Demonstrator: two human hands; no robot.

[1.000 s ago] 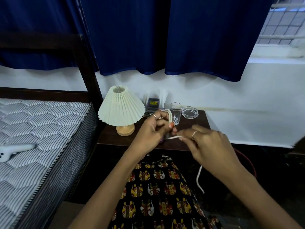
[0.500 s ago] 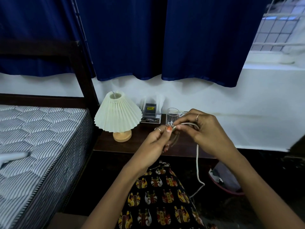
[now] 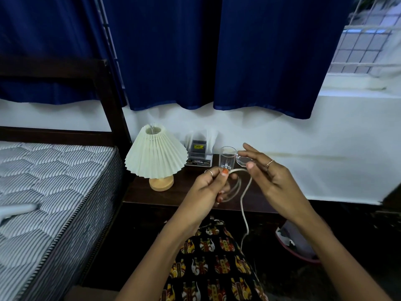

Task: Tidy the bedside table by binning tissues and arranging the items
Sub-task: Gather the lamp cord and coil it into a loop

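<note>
1. Head view, the only one I have: I look down at both hands held above the front edge of the bedside table (image 3: 152,196). My left hand (image 3: 208,187) has thumb and fingers pinched together on a small coil of white cable (image 3: 244,198), the loops hanging below the pinch.
2. My right hand (image 3: 275,181) sits just beside it with the fingers spread apart. The cable runs across near its thumb, but I cannot tell whether it grips it or merely guides it.
3. The free end of the cable drops from between my hands, past the table front, towards the floor over my patterned skirt (image 3: 212,268).
4. On the table stand the pleated lamp (image 3: 155,158), a clear organiser (image 3: 198,152) against the wall, a drinking glass (image 3: 227,157) and a glass dish (image 3: 244,159), the last partly hidden by my right fingers. I see no loose tissues on the table; a bin (image 3: 297,246) shows on the floor at the right.
5. My judgement: I am midway through winding the cable before setting it down.
6. Risks: my right hand works very near the glass and dish, so a wide winding sweep could knock either over. The trailing end could snag below and jerk the coil loose. A slack pinch would let the loops spring open.
</note>
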